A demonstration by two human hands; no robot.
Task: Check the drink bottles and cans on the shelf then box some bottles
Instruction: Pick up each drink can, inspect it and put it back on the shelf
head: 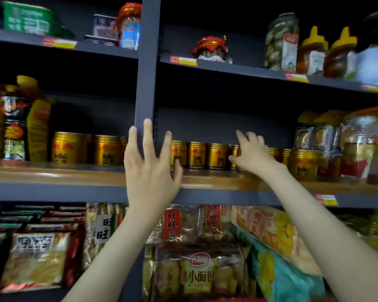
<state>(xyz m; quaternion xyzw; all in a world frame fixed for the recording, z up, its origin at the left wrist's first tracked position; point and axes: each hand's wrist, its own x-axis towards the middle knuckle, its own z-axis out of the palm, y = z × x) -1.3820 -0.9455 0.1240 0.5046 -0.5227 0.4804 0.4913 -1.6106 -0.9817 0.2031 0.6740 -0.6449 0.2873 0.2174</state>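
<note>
A row of gold drink cans (196, 155) stands along the wooden shelf board (52, 175), left and right of the dark upright post (147, 62). My left hand (150, 168) is raised in front of the post with fingers spread, holding nothing. My right hand (252, 152) reaches over the cans right of the post, fingers apart, its fingertips at or near a can; I cannot tell if they touch. Tall bottles with yellow caps (38, 118) stand at the far left of the same shelf.
Jars and yellow-capped bottles (310, 53) fill the upper shelf at right. Clear jars of snacks (358, 149) crowd the right end of the can shelf. Bagged snacks and bread (196, 269) pack the shelf below. Price tags (326, 199) hang on shelf edges.
</note>
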